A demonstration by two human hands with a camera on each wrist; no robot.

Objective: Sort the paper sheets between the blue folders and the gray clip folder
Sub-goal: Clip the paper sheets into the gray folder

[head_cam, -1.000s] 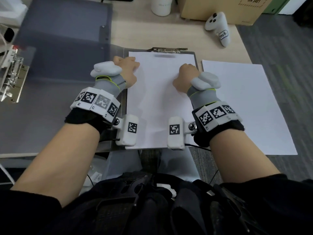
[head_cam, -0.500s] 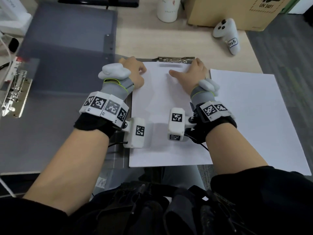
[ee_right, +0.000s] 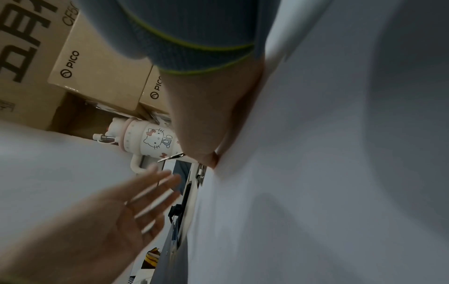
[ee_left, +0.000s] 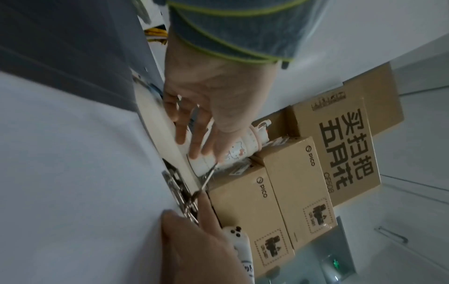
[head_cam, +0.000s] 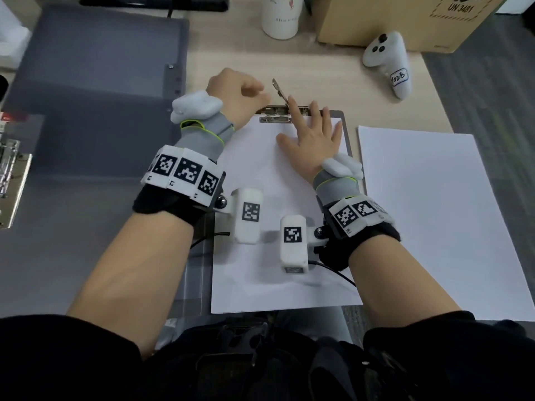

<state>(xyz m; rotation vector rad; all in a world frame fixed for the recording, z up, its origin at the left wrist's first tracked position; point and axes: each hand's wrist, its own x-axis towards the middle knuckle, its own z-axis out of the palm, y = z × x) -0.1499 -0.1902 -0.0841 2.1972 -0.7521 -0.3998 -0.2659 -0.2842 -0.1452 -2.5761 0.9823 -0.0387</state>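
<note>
On the counter (head_cam: 237, 53) we see a white bottle (head_cam: 280, 17) printed with a cartoon cat, a cardboard box (head_cam: 399, 21) and a white controller (head_cam: 389, 63) along the far edge, and an open blue folder (head_cam: 95, 82) to the left. A loose paper sheet (head_cam: 428, 215) lies right of the gray clip folder (head_cam: 346, 131), which carries a white sheet (head_cam: 269, 180); its metal clip lever (head_cam: 280, 91) stands raised. Our left hand (head_cam: 237, 95) hovers by the lever, fingers (ee_left: 194, 132) loosely spread, holding nothing. Our right hand (head_cam: 314, 131) lies flat on the sheet, fingers straight, index tip at the clip.
</note>
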